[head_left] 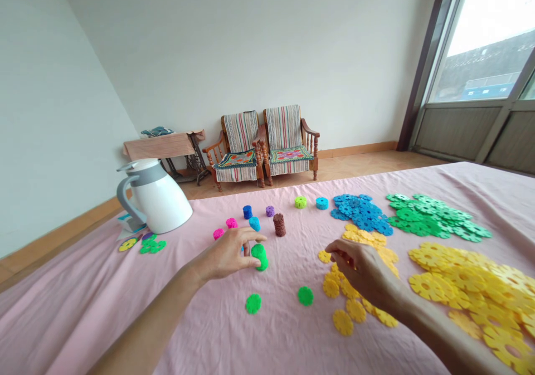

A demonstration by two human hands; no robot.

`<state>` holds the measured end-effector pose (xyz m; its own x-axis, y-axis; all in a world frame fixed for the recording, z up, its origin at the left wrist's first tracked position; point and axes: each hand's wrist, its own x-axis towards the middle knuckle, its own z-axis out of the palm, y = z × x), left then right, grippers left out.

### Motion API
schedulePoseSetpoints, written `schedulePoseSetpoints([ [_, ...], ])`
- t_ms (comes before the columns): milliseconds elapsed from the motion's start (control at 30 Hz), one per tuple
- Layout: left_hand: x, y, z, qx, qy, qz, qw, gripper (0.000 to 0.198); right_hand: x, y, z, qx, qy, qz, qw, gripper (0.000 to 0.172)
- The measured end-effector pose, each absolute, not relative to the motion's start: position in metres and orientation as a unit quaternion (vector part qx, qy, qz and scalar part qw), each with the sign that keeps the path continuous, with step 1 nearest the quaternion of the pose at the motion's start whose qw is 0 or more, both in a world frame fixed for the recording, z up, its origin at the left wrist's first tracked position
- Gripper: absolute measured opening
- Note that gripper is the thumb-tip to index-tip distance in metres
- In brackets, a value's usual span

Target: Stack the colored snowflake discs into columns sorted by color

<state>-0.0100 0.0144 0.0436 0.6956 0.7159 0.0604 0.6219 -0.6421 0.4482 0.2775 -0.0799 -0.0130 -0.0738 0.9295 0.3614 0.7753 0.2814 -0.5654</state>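
Observation:
My left hand (228,255) is closed around the left side of a short stack of bright green flower-shaped discs (261,259), thumb in front and index finger over the top. Two loose green discs, one left (253,303) and one right (305,295), lie flat nearer to me. My right hand (361,266) hovers over scattered yellow flower discs (343,322), its fingers curled together; whatever they may hold is hidden. Behind the green stack stands a taller brown stack (280,225), with a light blue stack (254,223) to its left.
Farther back are small stacks: dark blue (247,212), purple (270,211), lime (300,201), cyan (321,203), pink (231,223). Piles of blue (359,212), green (434,216) and yellow discs (472,286) spread rightward. A white jug (161,199) stands left on the pink cloth (200,330).

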Motion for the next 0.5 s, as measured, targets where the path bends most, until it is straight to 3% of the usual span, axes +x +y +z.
schedulePoseSetpoints([
  [167,-0.0111,0.0144,0.0488,0.884,0.376,0.122,0.247,0.036,0.2765,-0.0795,-0.0124,-0.588,-0.725,0.111,0.341,0.024],
  [500,-0.0088,0.0168,0.0462,0.893,0.372,0.122,0.224,0.028,0.2778,-0.0785,-0.0156,-0.586,-0.725,0.111,0.346,0.024],
])
